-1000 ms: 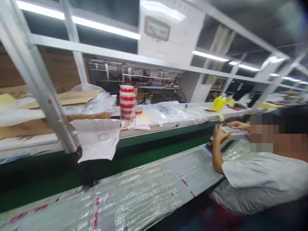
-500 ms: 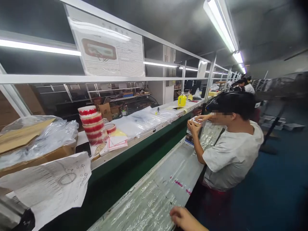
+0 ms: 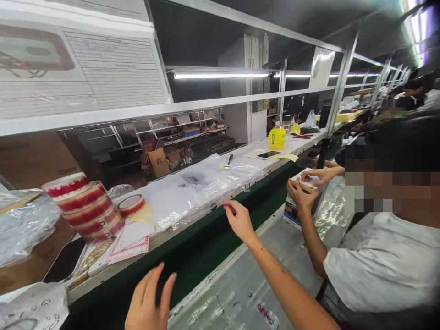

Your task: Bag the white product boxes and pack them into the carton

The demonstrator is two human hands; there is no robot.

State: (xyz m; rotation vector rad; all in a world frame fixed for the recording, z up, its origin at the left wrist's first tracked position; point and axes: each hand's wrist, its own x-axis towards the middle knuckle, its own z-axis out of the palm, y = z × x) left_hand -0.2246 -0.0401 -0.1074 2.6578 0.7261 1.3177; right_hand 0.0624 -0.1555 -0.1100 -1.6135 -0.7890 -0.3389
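My right hand (image 3: 239, 221) reaches out over the green conveyor belt (image 3: 202, 250) to the front edge of a stack of clear plastic bags (image 3: 195, 183) on the raised shelf. Its fingers are loosely apart and hold nothing. My left hand (image 3: 148, 300) is raised low in front of me, fingers stretched and empty, just below the shelf edge. A stack of red-and-white tape rolls (image 3: 84, 208) and one single roll (image 3: 131, 204) stand left of the bags.
A co-worker in a white T-shirt (image 3: 381, 266) sits close on my right, both hands on a small white box (image 3: 307, 179). Red-bordered sheets (image 3: 132, 240), a dark phone (image 3: 65, 261), a yellow bottle (image 3: 277, 136) and another phone (image 3: 270, 154) lie on the shelf.
The view swung right and down along the line. My right hand rose from the bench edge to the plastic bags, and my left hand came into view.
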